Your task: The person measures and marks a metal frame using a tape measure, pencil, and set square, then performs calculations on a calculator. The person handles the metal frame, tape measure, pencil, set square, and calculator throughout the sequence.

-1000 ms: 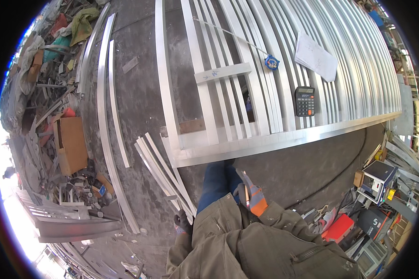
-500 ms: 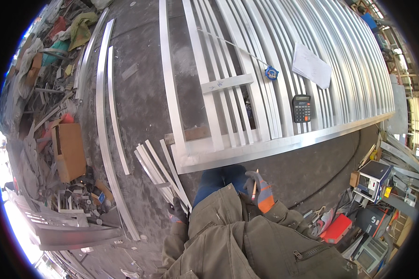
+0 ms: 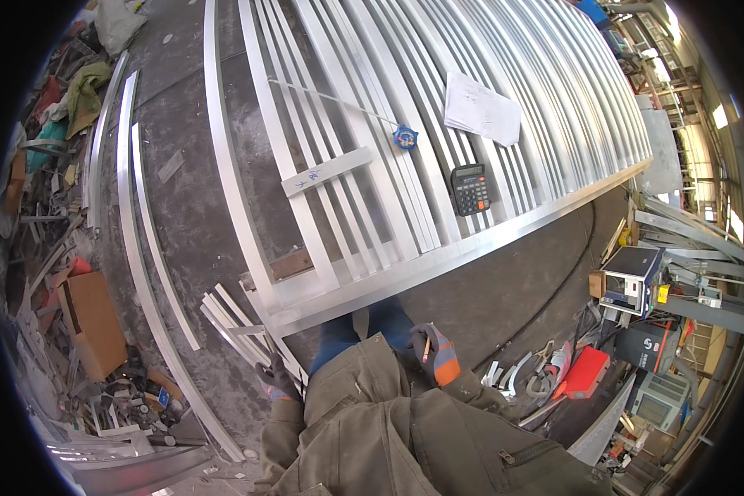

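My right hand (image 3: 443, 354), in a grey and orange glove, is closed around a pencil (image 3: 426, 351) held upright in front of my jacket. My left hand (image 3: 278, 382), gloved too, hangs low by my left side with its fingers apart. Nearest to it is a bundle of thin metal strips (image 3: 230, 324), whose lower ends pass beside the fingers. Ahead lie many long silver metal profiles (image 3: 384, 124) in rows across a front bar (image 3: 471, 252). On them rest a blue tape measure (image 3: 405, 137) with its blade drawn out, a short marked profile piece (image 3: 326, 171), a calculator (image 3: 469, 190) and paper sheets (image 3: 482, 109).
Long profiles (image 3: 136, 240) lie on the floor at the left. Beyond them are a cardboard box (image 3: 93, 325) and piled scrap. At the right stand a red case (image 3: 587, 372), a boxy machine (image 3: 631, 281) and a dark cable (image 3: 554, 302) along the floor.
The view has swung to the right, so the profiles and the things on them appear farther left. The pencil stays in my right hand, and my left hand still hangs beside the strips.
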`<state>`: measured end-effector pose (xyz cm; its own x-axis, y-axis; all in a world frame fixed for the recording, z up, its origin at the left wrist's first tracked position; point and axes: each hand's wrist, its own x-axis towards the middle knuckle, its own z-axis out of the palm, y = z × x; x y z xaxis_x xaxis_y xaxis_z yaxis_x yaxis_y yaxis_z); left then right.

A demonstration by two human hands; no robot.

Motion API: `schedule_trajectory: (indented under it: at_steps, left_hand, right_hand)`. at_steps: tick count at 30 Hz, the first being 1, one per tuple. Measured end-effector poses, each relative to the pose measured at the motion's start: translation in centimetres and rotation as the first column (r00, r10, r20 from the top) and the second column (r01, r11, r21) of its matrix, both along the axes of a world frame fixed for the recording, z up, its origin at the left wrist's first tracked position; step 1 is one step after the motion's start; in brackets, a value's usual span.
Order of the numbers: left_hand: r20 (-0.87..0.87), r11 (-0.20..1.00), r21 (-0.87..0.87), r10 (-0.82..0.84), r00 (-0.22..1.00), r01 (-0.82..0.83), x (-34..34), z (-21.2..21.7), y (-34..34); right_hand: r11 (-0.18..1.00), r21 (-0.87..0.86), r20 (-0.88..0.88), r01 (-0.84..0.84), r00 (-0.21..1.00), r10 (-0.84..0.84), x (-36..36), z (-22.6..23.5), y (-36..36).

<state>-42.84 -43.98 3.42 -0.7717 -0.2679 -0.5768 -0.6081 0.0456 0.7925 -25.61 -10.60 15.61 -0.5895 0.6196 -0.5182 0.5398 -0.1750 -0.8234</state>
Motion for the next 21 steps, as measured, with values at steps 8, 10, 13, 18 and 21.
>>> schedule_trajectory:
  at_steps: [8, 10, 13, 18, 21]
  left_hand:
    - [0.077, 0.982, -0.184, -0.021, 0.997, 0.035, -0.1, 2.1, 2.3]
    - [0.077, 0.988, -0.151, 0.025, 0.997, -0.013, 0.4, 1.7, 3.1]
    - [0.062, 0.961, -0.26, 0.116, 0.991, -0.097, 1.7, 1.1, 4.1]
    - [0.058, 0.89, -0.451, -0.044, 0.997, 0.066, 5.5, 3.4, 5.7]
    - [0.076, 0.912, -0.41, 0.028, 0.997, 0.006, 8.0, 5.1, 7.8]
  right_hand:
    - [0.845, -0.369, 0.037, 0.387, 0.914, -0.403, 3.7, -4.0, 3.1]
    - [0.643, -0.574, 0.104, 0.507, 0.824, -0.557, 3.4, -4.2, 5.0]
    - [0.887, -0.346, 0.032, 0.306, 0.949, -0.315, 1.9, -3.3, 7.7]
    - [0.974, -0.219, 0.136, 0.061, 0.99, -0.031, -1.2, -1.2, 12.6]
    - [0.98, -0.197, 0.149, -0.013, 0.988, 0.043, -2.1, -1.8, 15.5]
